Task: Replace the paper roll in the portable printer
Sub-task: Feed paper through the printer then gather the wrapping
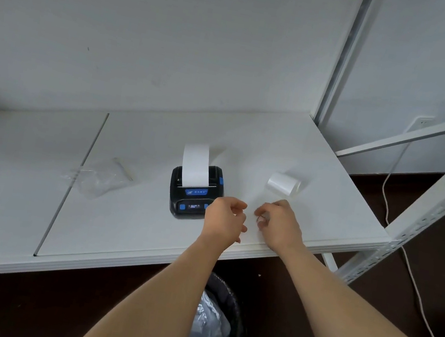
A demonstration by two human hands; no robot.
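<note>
The black portable printer [192,192] with blue buttons sits on the white shelf board [144,232]. A white paper strip [195,166] curls up out of its slot. To its right lies a white paper roll [283,185] on its side, with a glossy look. My left hand [224,217] hovers by the printer's front right corner, fingers curled, with nothing visible in it. My right hand [280,223] is just in front of the roll, apart from it. Its fingertips pinch a small pale scrap [262,220] that is too small to identify.
A crumpled clear plastic bag [100,179] lies on the board left of the printer. Below the board's front edge stands a black bin [217,325] with a plastic liner. A white metal rack post [430,211] and a white cable [387,203] are on the right.
</note>
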